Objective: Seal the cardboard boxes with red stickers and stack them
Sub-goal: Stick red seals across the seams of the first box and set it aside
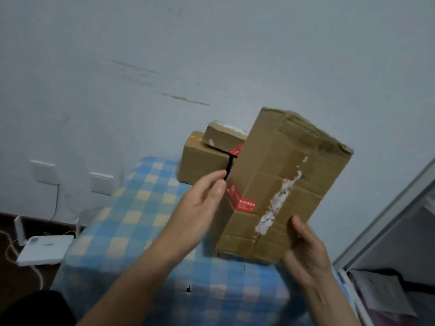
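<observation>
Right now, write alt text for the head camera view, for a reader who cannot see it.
A right hand grips the lower corner of a tall, tilted cardboard box over a blue checked cloth, while the left hand reaches to its edge beside a red sticker. Two smaller boxes sit stacked behind.
</observation>
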